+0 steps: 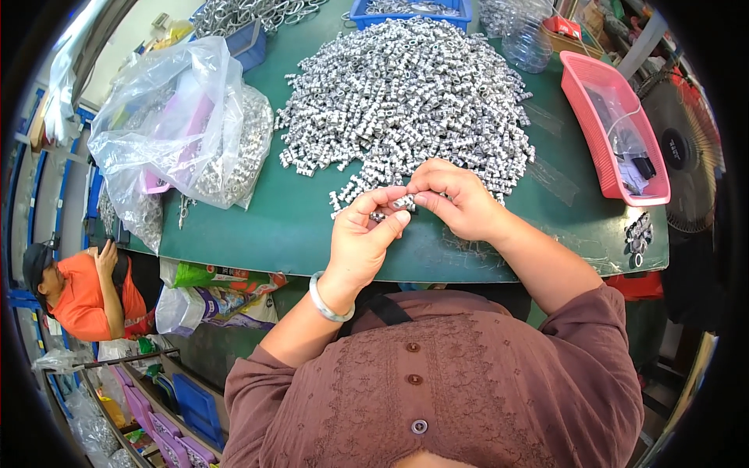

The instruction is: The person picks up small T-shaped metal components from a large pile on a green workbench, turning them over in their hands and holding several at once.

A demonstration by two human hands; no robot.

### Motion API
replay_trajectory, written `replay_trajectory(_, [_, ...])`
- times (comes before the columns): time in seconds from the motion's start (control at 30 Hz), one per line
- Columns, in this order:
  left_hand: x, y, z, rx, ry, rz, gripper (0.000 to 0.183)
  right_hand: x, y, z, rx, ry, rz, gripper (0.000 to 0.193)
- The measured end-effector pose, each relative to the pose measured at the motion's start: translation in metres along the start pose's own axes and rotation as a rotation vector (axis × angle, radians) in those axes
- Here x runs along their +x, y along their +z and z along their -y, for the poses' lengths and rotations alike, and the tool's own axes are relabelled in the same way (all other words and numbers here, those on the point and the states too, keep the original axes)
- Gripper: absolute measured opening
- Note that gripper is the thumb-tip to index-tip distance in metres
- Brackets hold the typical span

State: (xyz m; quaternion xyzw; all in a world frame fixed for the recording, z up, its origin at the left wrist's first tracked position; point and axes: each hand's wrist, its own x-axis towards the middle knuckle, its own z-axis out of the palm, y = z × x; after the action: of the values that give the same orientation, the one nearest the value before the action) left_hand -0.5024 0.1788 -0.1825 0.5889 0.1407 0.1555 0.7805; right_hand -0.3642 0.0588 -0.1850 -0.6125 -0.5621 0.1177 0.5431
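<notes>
Both my hands meet over the near part of a green table, just in front of a big heap of small silvery metal pieces (406, 93). My left hand (365, 234) is closed, with a few of these ribbed pieces in its curled fingers. Between the fingertips of both hands sits one small metal piece (404, 202). My right hand (460, 200) pinches at that same piece with thumb and forefinger. The pieces look like short ribbed tubes; their exact kind is too small to tell. A pale bangle (320, 300) circles my left wrist.
Clear plastic bags (183, 125) of metal parts stand on the table's left. A pink basket (662, 175) lies at the right, beside a black fan (680, 148). Dark rings (638, 238) lie near the right corner. A blue tray (359, 17) sits behind the heap. Another person (78, 296) is at far left.
</notes>
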Motion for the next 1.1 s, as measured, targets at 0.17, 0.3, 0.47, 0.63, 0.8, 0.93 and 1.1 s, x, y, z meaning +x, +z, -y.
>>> replay_trajectory(0.17, [0.002,-0.004,0.002,-0.178,-0.052,-0.022,0.019,0.000,0.000,0.003,0.017,-0.007,0.019,0.008])
replay_trajectory(0.3, [0.005,-0.011,0.003,-0.571,-0.214,0.002,0.016,-0.003,-0.002,-0.001,-0.376,-0.066,0.083,0.017])
replay_trajectory(0.47, [0.005,-0.017,0.006,-0.755,-0.295,0.087,0.016,-0.006,0.005,-0.002,-0.657,-0.049,0.189,0.021])
replay_trajectory(0.63, [0.006,-0.019,0.006,-0.842,-0.322,0.124,0.015,-0.007,0.009,-0.006,-0.704,-0.038,0.174,0.016])
replay_trajectory(0.8, [0.008,-0.024,0.005,-0.793,-0.326,0.011,0.015,-0.006,0.008,-0.005,-0.760,-0.058,0.167,0.009])
replay_trajectory(0.93, [0.006,-0.029,0.006,-0.786,-0.329,-0.028,0.016,-0.005,0.005,-0.006,-0.650,-0.047,0.134,0.006])
replay_trajectory(1.1, [0.003,-0.026,0.004,-0.634,-0.291,-0.087,0.017,-0.001,-0.002,-0.008,-0.276,-0.005,0.035,0.005])
